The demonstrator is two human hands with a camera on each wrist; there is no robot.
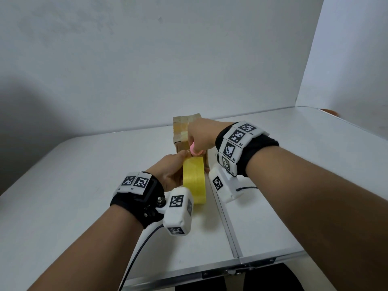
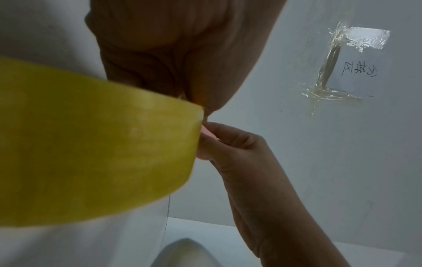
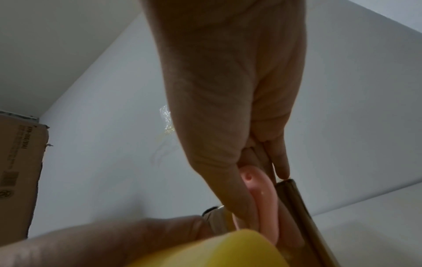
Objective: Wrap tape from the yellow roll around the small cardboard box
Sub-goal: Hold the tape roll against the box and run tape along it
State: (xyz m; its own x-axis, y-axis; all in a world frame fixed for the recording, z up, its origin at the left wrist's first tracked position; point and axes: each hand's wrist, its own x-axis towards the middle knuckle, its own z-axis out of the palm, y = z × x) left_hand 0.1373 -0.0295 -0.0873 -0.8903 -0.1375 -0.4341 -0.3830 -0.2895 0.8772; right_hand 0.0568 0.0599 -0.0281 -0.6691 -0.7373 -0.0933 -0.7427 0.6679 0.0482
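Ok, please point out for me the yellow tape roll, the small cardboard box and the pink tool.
yellow tape roll [image 1: 194,181]: head view, on its outer yellow band.
small cardboard box [image 1: 181,128]: head view, on its taped upper part.
pink tool [image 3: 265,200]: right wrist view, on its pink body below the thumb.

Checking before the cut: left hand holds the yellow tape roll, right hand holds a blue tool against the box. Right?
Not quite: the tool is pink, not blue, as the right wrist view shows. The left hand does hold the yellow tape roll, and the right hand holds the tool against the box.
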